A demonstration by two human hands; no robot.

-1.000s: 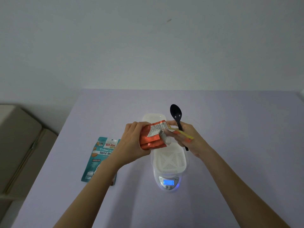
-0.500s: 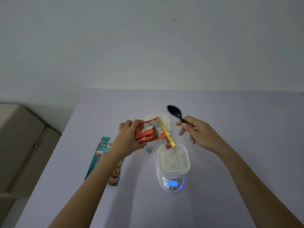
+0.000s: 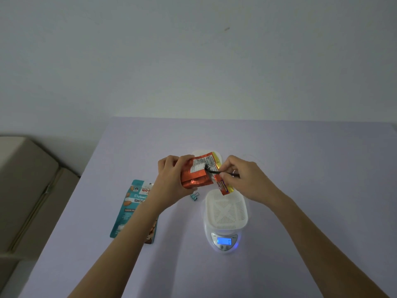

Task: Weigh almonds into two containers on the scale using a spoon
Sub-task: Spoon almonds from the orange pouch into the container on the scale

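Left hand (image 3: 171,179) grips orange pouch (image 3: 196,176); right hand (image 3: 245,179) pinches spoon (image 3: 217,172), bowl inside pouch mouth. Container (image 3: 226,208) on scale (image 3: 223,241) directly below, nearer right hand.

Two hands: left (image 3: 171,179), right (image 3: 247,179). Two snack packets: one orange foil (image 3: 196,174), one teal (image 3: 133,208). Two white containers: one perforated (image 3: 225,208) atop the scale, one (image 3: 198,153) mostly hidden behind the orange packet. One scale (image 3: 224,241). One black spoon (image 3: 217,172). One small blue binder clip (image 3: 194,196). One lavender surface (image 3: 300,168).
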